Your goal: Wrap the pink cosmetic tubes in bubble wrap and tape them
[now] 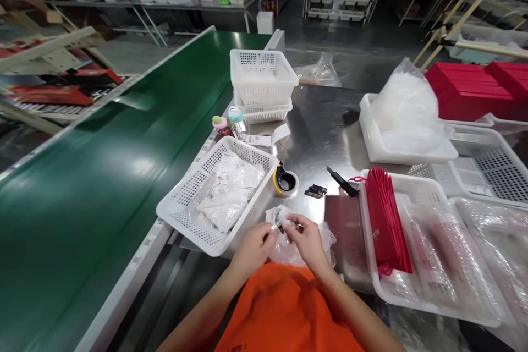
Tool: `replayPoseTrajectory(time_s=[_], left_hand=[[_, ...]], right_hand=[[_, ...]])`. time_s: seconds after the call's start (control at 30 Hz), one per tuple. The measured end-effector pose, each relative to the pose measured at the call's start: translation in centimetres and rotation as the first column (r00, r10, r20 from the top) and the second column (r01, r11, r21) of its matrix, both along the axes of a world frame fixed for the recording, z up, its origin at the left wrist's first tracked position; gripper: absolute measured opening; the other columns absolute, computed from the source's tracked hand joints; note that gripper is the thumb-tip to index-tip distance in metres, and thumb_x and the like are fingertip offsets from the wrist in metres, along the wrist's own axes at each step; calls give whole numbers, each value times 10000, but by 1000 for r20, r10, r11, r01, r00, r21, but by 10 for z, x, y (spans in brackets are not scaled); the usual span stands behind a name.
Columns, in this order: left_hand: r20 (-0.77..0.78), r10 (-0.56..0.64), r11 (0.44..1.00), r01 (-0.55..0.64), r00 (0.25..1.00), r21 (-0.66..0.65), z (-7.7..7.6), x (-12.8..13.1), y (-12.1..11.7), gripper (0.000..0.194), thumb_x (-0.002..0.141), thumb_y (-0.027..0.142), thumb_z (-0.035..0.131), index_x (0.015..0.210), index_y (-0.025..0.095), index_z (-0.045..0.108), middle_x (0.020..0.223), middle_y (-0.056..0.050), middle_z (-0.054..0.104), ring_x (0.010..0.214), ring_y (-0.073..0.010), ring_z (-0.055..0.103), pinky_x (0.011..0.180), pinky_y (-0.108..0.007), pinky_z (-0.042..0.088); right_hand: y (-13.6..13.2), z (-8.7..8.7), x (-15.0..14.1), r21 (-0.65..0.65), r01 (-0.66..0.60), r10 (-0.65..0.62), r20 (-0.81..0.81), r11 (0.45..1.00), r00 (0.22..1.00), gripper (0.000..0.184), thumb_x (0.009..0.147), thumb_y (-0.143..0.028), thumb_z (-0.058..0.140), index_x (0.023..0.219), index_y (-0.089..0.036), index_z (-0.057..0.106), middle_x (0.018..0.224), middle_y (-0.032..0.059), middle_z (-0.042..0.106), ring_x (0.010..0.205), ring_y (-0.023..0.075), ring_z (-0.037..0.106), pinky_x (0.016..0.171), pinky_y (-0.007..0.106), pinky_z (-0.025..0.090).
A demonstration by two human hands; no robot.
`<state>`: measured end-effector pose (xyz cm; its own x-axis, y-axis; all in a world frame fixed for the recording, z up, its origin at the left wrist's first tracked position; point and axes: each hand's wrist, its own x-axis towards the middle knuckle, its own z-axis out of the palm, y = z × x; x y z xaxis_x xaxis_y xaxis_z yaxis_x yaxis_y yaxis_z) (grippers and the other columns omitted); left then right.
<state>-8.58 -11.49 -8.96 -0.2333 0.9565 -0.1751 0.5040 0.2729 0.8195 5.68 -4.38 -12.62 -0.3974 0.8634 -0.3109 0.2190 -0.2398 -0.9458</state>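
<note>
Both my hands meet over the near edge of a steel table (pixel 325 126). My left hand (pixel 252 247) and my right hand (pixel 307 241) pinch a small clear plastic packet (pixel 280 221) between their fingertips; what is inside it is too small to make out. More crumpled clear plastic (pixel 289 253) lies under my hands. A white perforated basket (pixel 193 198) with several clear packets sits just left of them. An orange cloth (pixel 284 308) covers my lap.
A tape roll (pixel 285 182), small black clips (pixel 315 191) and a black tool (pixel 341 181) lie ahead. A white tray (pixel 416 297) with red paper bags (pixel 385 225) stands right. Stacked white baskets (pixel 262 82) and a green conveyor belt (pixel 103 176) are farther off.
</note>
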Motion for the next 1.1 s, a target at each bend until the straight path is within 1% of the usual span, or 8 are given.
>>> replayPoseTrajectory(time_s=[0.13, 0.27, 0.37, 0.53, 0.73, 0.87, 0.97, 1.1], left_hand=[[-31, 122, 992, -122, 992, -13, -6, -35, -2, 243, 767, 358, 392, 556, 239, 383, 594, 10, 463, 616, -171, 481, 603, -286, 341], [-290, 46, 993, -76, 956, -94, -16, -53, -1, 227, 790, 299, 469, 581, 232, 407, 702, -17, 524, 688, -193, 525, 662, -304, 370], [-377, -117, 962, 10, 919, -274, -40, -41, 7, 205, 810, 191, 498, 615, 224, 447, 789, -62, 582, 753, -221, 576, 689, -323, 389], [-249, -253, 935, 170, 935, -313, -81, 9, 18, 201, 843, 107, 490, 689, 185, 593, 915, -122, 670, 866, -249, 659, 784, -349, 476], [-32, -365, 928, 361, 930, -95, -76, 31, 9, 195, 862, 147, 541, 913, 211, 719, 1195, -120, 707, 1141, -244, 652, 997, -324, 498], [-152, 90, 991, -73, 984, 114, -73, -31, 13, 206, 910, 224, 488, 928, 215, 693, 1223, -121, 686, 1169, -235, 635, 1044, -385, 491], [-319, 478, 878, -452, 818, 156, -81, -99, 15, 200, 884, 201, 483, 965, 203, 666, 1149, -124, 681, 1127, -250, 634, 1019, -406, 502], [-398, 614, 776, -614, 682, 145, -97, -159, 17, 323, 765, 124, 581, 1080, 131, 650, 1294, -217, 605, 1311, -373, 504, 1106, -549, 399]], right_hand=[[-14, -23, -20, -218, -85, 45, -181, 972, 982, 324, 631, -355, 755, 902, -191, 690, 726, -20, 606, 598, 121, 505, 597, 275, 416], [-32, -51, -36, -272, -204, 141, -234, 940, 962, 228, 664, -325, 697, 847, -206, 634, 742, -19, 617, 617, 133, 567, 606, 279, 466], [-20, -65, -27, -83, -249, 250, 10, 965, 968, 55, 738, -245, 588, 776, -205, 589, 750, 0, 620, 678, 167, 622, 629, 299, 509], [53, -71, 7, 277, -316, 110, 571, 907, 814, 187, 886, -159, 493, 987, -186, 648, 1055, 74, 666, 900, 176, 643, 821, 309, 517], [132, -86, 20, 340, -465, -56, 850, 818, 524, 371, 918, -58, 413, 1216, -96, 631, 1248, 239, 600, 1135, 322, 574, 900, 428, 457], [145, -100, 20, 340, -586, -91, 907, 736, 412, 330, 961, -85, 388, 1167, -80, 645, 1167, 251, 627, 1105, 334, 591, 892, 437, 437], [149, -105, 21, 342, -649, -108, 922, 679, 373, 297, 973, -100, 389, 1095, -95, 659, 1101, 229, 650, 1070, 326, 604, 854, 412, 429], [157, -105, 24, 338, -675, -128, 931, 655, 341, 300, 960, -64, 370, 1076, -99, 644, 1089, 212, 662, 1040, 313, 617, 821, 393, 415]])
